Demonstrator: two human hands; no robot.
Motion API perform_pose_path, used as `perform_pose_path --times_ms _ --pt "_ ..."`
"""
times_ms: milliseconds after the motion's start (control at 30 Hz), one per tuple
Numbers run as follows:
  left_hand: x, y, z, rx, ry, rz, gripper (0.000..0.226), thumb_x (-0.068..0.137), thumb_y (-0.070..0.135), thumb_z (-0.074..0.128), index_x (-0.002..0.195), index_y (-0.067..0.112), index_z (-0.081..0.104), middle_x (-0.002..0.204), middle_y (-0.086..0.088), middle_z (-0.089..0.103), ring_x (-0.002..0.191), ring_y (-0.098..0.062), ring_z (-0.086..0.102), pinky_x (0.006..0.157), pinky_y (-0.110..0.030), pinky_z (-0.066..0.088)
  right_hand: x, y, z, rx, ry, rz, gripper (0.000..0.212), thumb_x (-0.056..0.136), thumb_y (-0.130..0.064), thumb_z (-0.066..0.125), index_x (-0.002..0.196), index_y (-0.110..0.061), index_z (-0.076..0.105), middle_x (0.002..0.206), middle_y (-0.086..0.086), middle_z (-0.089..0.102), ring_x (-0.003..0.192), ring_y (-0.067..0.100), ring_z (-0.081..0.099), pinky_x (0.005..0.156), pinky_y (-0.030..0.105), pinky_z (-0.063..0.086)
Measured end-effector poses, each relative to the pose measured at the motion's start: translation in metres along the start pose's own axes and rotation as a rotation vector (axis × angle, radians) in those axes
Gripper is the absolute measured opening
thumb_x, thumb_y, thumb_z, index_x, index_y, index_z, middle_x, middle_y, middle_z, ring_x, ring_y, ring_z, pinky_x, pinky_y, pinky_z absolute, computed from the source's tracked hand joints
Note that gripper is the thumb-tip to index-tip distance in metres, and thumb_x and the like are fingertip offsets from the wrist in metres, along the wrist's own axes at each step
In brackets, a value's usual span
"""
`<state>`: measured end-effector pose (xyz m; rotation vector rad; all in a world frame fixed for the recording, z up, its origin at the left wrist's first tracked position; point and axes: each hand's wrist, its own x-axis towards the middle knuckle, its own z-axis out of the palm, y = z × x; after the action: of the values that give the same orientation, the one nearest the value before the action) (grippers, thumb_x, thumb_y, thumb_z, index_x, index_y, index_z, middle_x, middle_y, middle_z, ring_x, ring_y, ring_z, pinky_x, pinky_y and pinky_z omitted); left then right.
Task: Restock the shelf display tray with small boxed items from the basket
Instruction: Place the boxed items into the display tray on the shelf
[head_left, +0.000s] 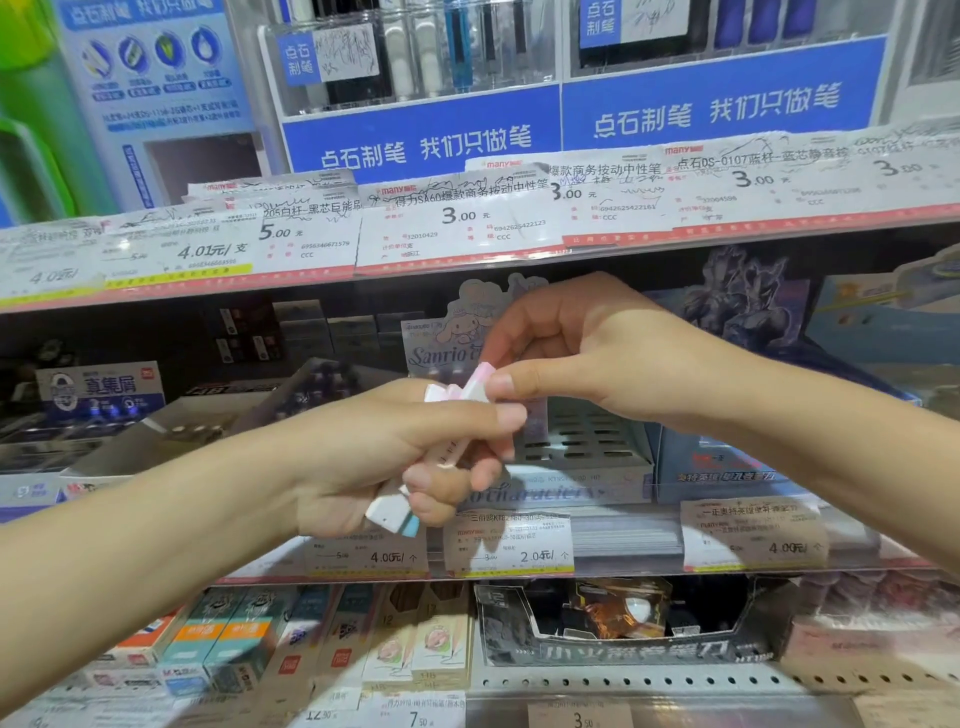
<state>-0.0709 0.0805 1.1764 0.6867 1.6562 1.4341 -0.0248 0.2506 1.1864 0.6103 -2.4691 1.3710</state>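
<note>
My left hand (384, 457) is closed around a small bundle of slim pastel boxes (392, 512); their white and blue ends stick out below my fingers, and pink and white ends show above. My right hand (582, 353) pinches the top of one pink and white box (478, 384) between thumb and forefinger, right above the bundle. Just behind both hands stands the Sanrio display tray (587, 441), a grey insert with rows of empty slots and a cartoon header card. The basket is not in view.
Price tags line the shelf edge (509, 545) under the tray. A blue product box (727, 467) stands to the tray's right, a tilted open carton (182, 431) to its left. Pen displays fill the shelf above, and pencil boxes (415, 644) the shelf below.
</note>
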Motion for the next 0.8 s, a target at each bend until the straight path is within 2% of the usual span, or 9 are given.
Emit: perform_pose_path --times_ms 133,233,300,367,433,500,600,733,800 --pt "-0.001 0.001 -0.009 -0.071 0.018 -0.035 0.048 0.064 0.053 0.063 0.07 0.006 0.06 0.047 -0.006 0.048 0.023 -0.001 0.03 0.026 -0.01 0.029 -0.004 0.003 -0.005 0.034 -0.054 0.049 0.011 0.08 -0.008 0.063 0.082 -0.018 0.064 0.079 0.001 0.066 0.069 0.002 0.061 0.064 0.01 0.048" --pt "-0.004 0.0 -0.015 -0.144 -0.042 -0.016 0.05 0.064 0.052 0.072 0.075 0.004 0.064 0.048 -0.005 0.049 0.023 -0.001 0.031 0.026 -0.009 0.029 -0.006 0.005 -0.012 0.048 -0.015 0.054 0.014 0.08 -0.006 0.063 0.08 -0.02 0.065 0.077 -0.007 0.067 0.074 0.001 0.061 0.071 0.011 0.05" --pt "-0.004 -0.003 -0.017 -0.143 0.018 0.041 0.039 0.074 0.042 0.069 0.075 0.003 0.063 0.046 -0.004 0.047 0.023 -0.001 0.027 0.028 -0.008 0.024 -0.007 0.006 -0.016 0.082 -0.003 0.054 0.015 0.076 -0.005 0.064 0.078 -0.02 0.066 0.073 -0.01 0.068 0.074 0.001 0.063 0.071 0.011 0.051" --pt "-0.004 -0.006 -0.013 -0.046 0.113 0.117 0.03 0.079 0.03 0.059 0.068 0.002 0.056 0.044 -0.002 0.046 0.023 -0.001 0.022 0.031 -0.009 0.016 -0.007 0.007 -0.016 0.108 -0.003 0.069 0.011 0.073 -0.009 0.066 0.08 -0.017 0.067 0.079 -0.005 0.069 0.077 0.005 0.064 0.076 0.016 0.054" --pt "-0.003 -0.007 -0.008 0.08 0.184 0.173 0.03 0.077 0.027 0.059 0.059 0.006 0.048 0.042 -0.003 0.045 0.025 -0.003 0.021 0.036 -0.014 0.012 -0.008 0.006 -0.015 0.146 0.003 0.091 0.014 0.074 -0.009 0.066 0.088 -0.013 0.067 0.087 0.004 0.067 0.078 0.008 0.064 0.077 0.017 0.055" --pt "-0.002 -0.008 -0.005 0.154 0.251 0.201 0.03 0.072 0.031 0.063 0.055 0.009 0.049 0.046 -0.011 0.045 0.026 -0.006 0.02 0.04 -0.019 0.01 -0.008 0.003 -0.011 0.078 0.029 0.069 0.017 0.076 -0.009 0.067 0.093 -0.013 0.066 0.089 0.004 0.067 0.076 0.007 0.064 0.071 0.013 0.053" --pt "0.0 -0.008 -0.002 0.2 0.318 0.25 0.024 0.066 0.031 0.066 0.055 0.012 0.057 0.053 -0.009 0.062 0.03 -0.009 0.021 0.043 -0.021 0.01 -0.004 0.003 -0.004 -0.017 0.116 0.02 0.024 0.074 -0.006 0.07 0.093 -0.018 0.062 0.091 0.004 0.066 0.079 0.004 0.063 0.076 0.013 0.052" --pt "-0.001 -0.005 -0.007 0.405 0.384 0.342 0.038 0.061 0.037 0.071 0.068 -0.001 0.067 0.056 -0.017 0.064 0.033 -0.013 0.027 0.04 -0.017 0.017 0.0 0.002 -0.016 -0.012 0.245 0.096 0.033 0.069 -0.003 0.074 0.093 -0.02 0.06 0.09 0.001 0.065 0.078 0.006 0.061 0.074 0.015 0.052" --pt "-0.004 -0.003 -0.014 0.651 0.475 0.425 0.029 0.062 0.036 0.079 0.067 0.009 0.07 0.057 -0.012 0.069 0.035 -0.016 0.044 0.037 -0.018 0.031 -0.002 0.001 -0.027 -0.077 0.195 0.166 0.032 0.068 -0.006 0.076 0.091 -0.02 0.06 0.087 -0.004 0.064 0.073 0.005 0.062 0.07 0.015 0.052"
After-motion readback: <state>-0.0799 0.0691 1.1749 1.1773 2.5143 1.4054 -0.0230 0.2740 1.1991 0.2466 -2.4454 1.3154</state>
